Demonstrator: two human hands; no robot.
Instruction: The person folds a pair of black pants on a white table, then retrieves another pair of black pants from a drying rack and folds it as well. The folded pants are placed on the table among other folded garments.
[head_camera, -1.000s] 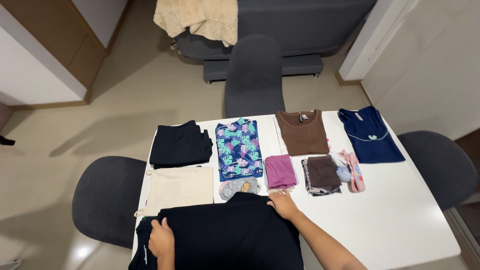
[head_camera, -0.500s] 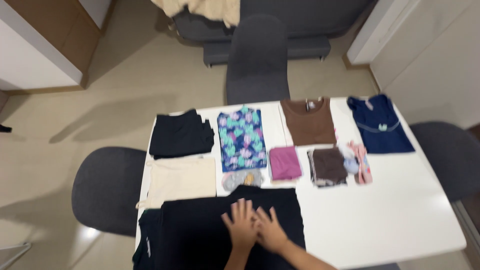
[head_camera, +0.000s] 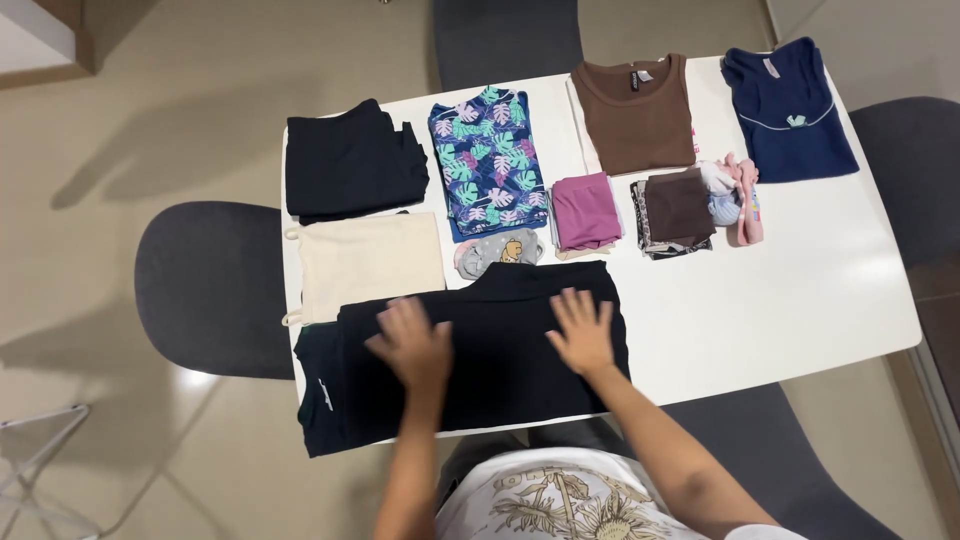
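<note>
A black garment (head_camera: 495, 355) lies spread flat at the near edge of the white table (head_camera: 800, 290). My left hand (head_camera: 412, 340) rests flat on its left half, fingers apart. My right hand (head_camera: 582, 330) presses flat on its right half, fingers spread. Neither hand grips anything. Just beyond the garment lie a cream top (head_camera: 365, 262) and a small grey printed piece (head_camera: 497, 250).
Folded clothes line the far side: a black piece (head_camera: 350, 165), a blue leaf-print piece (head_camera: 487, 160), a brown top (head_camera: 635, 115), a navy top (head_camera: 790, 115), a magenta piece (head_camera: 585, 210), a dark brown piece (head_camera: 675, 210), pink socks (head_camera: 745, 195). Dark chairs (head_camera: 205, 290) surround the table.
My hands were together at the garment's middle; they have slid apart, left hand leftward and right hand rightward. The camera has tilted further down over the table.
</note>
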